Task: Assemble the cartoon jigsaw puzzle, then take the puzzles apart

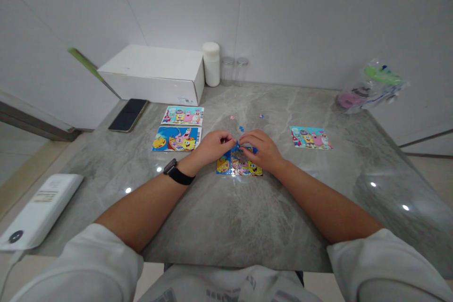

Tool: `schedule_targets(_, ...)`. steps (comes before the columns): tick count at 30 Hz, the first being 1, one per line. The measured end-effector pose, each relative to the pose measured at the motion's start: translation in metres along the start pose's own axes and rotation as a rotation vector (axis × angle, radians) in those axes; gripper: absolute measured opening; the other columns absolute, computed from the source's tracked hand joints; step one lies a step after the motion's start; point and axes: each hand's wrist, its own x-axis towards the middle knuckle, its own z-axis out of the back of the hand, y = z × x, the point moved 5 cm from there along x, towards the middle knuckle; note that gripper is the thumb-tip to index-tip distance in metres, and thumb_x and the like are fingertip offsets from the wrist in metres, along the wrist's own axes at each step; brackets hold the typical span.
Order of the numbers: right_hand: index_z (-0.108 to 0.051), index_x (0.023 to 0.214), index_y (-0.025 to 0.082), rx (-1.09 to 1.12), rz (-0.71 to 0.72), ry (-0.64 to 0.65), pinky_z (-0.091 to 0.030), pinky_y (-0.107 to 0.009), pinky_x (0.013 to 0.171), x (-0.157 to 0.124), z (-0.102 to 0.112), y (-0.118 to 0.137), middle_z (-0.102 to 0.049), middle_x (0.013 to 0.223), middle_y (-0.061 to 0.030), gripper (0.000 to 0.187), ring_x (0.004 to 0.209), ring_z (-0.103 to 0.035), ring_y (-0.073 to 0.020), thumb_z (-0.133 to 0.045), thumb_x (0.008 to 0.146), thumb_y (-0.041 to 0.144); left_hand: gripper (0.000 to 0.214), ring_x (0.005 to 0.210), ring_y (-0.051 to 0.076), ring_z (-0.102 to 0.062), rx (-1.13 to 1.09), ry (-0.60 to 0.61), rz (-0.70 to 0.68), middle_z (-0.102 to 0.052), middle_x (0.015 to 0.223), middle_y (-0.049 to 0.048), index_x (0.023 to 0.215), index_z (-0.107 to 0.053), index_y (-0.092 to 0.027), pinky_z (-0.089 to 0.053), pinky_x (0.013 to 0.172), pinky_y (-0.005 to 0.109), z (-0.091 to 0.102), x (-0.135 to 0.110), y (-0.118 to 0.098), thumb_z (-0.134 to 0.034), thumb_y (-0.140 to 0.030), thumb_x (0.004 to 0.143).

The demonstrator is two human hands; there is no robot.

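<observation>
A small cartoon jigsaw puzzle (238, 165) lies on the grey marble table (247, 217) in front of me. My left hand (212, 146) and my right hand (262, 148) rest over its far edge, fingertips meeting in a pinch on a small blue puzzle piece (239, 143). A black watch (175, 172) sits on my left wrist. A few loose pieces lie just beyond the hands: a blue one (241, 128), a pink one (232, 117) and another (261, 116).
Two cartoon puzzle cards (179, 128) lie at the left, another one (310, 137) at the right. A phone (128, 114), a white box (155, 74), a white jar (211, 63), two glass jars (234, 71), a plastic bag (371, 86) and a white device (37, 210) stand around the edges.
</observation>
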Motion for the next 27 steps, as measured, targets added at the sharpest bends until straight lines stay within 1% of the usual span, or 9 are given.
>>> schedule_targets(4,-0.073,0.103,0.026,0.005,0.018,0.01,-0.052,-0.044,0.097,0.0,-0.002,-0.001,-0.077,0.107,-0.0068,0.011,0.103,-0.069,-0.0257,-0.065,0.095,0.022,0.028,0.071,0.017,-0.061,0.009,0.022,0.016,-0.069,0.076,0.0004,0.082,-0.072,-0.019,-0.042,0.064,0.029,0.0,0.0,0.001,-0.061,-0.043,0.093)
schedule_targets(8,-0.072,0.101,0.025,-0.006,0.062,0.033,-0.052,-0.042,0.094,0.0,-0.005,-0.001,-0.078,0.104,-0.0059,0.01,0.1,-0.069,-0.025,-0.067,0.094,0.02,0.027,0.077,0.018,-0.061,0.112,-0.075,-0.039,-0.069,0.08,0.0019,0.08,-0.069,-0.019,-0.044,0.07,0.031,0.006,0.002,0.002,-0.057,-0.039,0.095)
schedule_targets(10,-0.072,0.1,0.024,-0.028,0.08,0.069,-0.051,-0.041,0.093,-0.001,-0.009,-0.001,-0.079,0.104,-0.0057,0.009,0.1,-0.069,-0.0248,-0.067,0.094,0.019,0.028,0.077,0.018,-0.061,0.157,-0.107,-0.066,-0.067,0.08,0.0023,0.079,-0.067,-0.019,-0.044,0.071,0.032,0.008,0.003,0.002,-0.055,-0.038,0.097)
schedule_targets(14,-0.073,0.1,0.025,-0.104,0.104,0.17,-0.046,-0.04,0.093,-0.002,-0.017,0.0,-0.079,0.104,-0.0053,0.01,0.103,-0.068,-0.0249,-0.067,0.095,0.018,0.026,0.078,0.019,-0.061,0.211,-0.088,-0.126,-0.067,0.082,0.0031,0.082,-0.066,-0.02,-0.044,0.072,0.033,0.007,0.004,0.003,-0.054,-0.034,0.099)
schedule_targets(17,-0.074,0.099,0.025,-0.139,0.138,0.214,-0.044,-0.04,0.091,-0.002,-0.02,0.002,-0.079,0.102,-0.0047,0.01,0.101,-0.067,-0.0243,-0.068,0.094,0.018,0.023,0.079,0.019,-0.06,0.279,-0.053,-0.189,-0.067,0.083,0.0036,0.082,-0.065,-0.02,-0.044,0.073,0.033,0.005,0.003,0.003,-0.056,-0.032,0.099)
schedule_targets(22,-0.075,0.097,0.024,-0.179,0.166,0.237,-0.042,-0.039,0.09,-0.002,-0.022,0.004,-0.079,0.1,-0.0052,0.008,0.098,-0.066,-0.0239,-0.068,0.095,0.02,0.022,0.077,0.019,-0.058,0.369,-0.023,-0.287,-0.066,0.081,0.004,0.082,-0.066,-0.019,-0.043,0.074,0.034,0.002,0.002,0.002,-0.058,-0.03,0.099)
schedule_targets(27,-0.075,0.096,0.024,-0.214,0.185,0.238,-0.042,-0.04,0.091,-0.002,-0.024,0.006,-0.078,0.099,-0.0053,0.009,0.098,-0.065,-0.0241,-0.067,0.097,0.021,0.02,0.077,0.019,-0.059,0.377,-0.027,-0.294,-0.066,0.081,0.004,0.083,-0.066,-0.019,-0.044,0.075,0.035,0.001,0.003,0.005,-0.059,-0.03,0.099)
